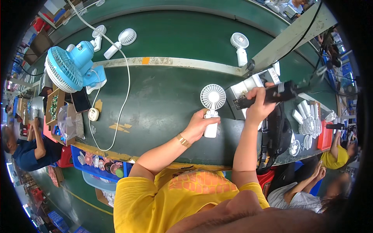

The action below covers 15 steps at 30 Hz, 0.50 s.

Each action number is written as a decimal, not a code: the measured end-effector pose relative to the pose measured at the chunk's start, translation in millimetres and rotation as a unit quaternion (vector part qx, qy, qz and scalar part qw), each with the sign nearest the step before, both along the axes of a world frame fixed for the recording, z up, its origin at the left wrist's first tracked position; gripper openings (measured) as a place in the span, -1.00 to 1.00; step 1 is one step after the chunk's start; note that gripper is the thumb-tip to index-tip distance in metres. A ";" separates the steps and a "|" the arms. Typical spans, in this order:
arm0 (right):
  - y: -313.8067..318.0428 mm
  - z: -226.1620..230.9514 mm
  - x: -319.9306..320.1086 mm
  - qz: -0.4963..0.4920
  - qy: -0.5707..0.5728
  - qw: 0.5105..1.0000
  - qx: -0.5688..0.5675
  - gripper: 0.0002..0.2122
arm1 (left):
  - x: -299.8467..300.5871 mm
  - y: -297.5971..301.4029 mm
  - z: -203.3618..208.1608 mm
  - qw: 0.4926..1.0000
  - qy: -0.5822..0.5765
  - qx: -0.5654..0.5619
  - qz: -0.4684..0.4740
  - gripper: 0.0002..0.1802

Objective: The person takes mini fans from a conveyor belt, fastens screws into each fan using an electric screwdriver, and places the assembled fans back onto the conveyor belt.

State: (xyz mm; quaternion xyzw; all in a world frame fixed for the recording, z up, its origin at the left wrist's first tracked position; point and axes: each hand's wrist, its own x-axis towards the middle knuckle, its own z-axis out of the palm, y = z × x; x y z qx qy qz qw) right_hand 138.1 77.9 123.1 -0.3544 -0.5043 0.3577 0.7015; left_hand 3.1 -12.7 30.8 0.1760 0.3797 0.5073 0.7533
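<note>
My left hand [197,127] is closed around the handle of a small white handheld fan [213,96], its round grille pointing away from me above the green bench. To the right, my right hand [257,105] grips a black electric screwdriver [283,92], which lies almost level with its narrow end toward the fan. The screwdriver's far end is blurred. Behind that hand stands a white and grey fixture [249,84], partly covered by the hand and tool. The screwdriver and the held fan are apart.
A blue desk fan [70,68] with a white cord [127,83] stands at the left. More white fans [240,44] lie beyond the pale rail [175,62]. A black bag [276,138] and several fans [309,124] are at the right. A slanted post [287,40] rises there. Co-workers sit on both sides.
</note>
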 end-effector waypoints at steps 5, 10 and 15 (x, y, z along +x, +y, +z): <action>0.3 -0.5 1.6 -0.033 -0.098 0.987 0.121 -0.74 | -0.7 0.3 0.0 1.000 -0.005 0.008 -0.001 -0.78; 2.3 -0.9 -5.3 -0.029 -0.052 0.997 0.057 -0.77 | -0.7 -0.3 -1.5 1.000 0.006 0.008 0.007 -0.77; -5.2 -7.5 -8.7 0.042 0.012 0.999 0.010 -0.67 | 0.1 0.6 -1.4 1.000 0.005 0.007 0.002 -0.76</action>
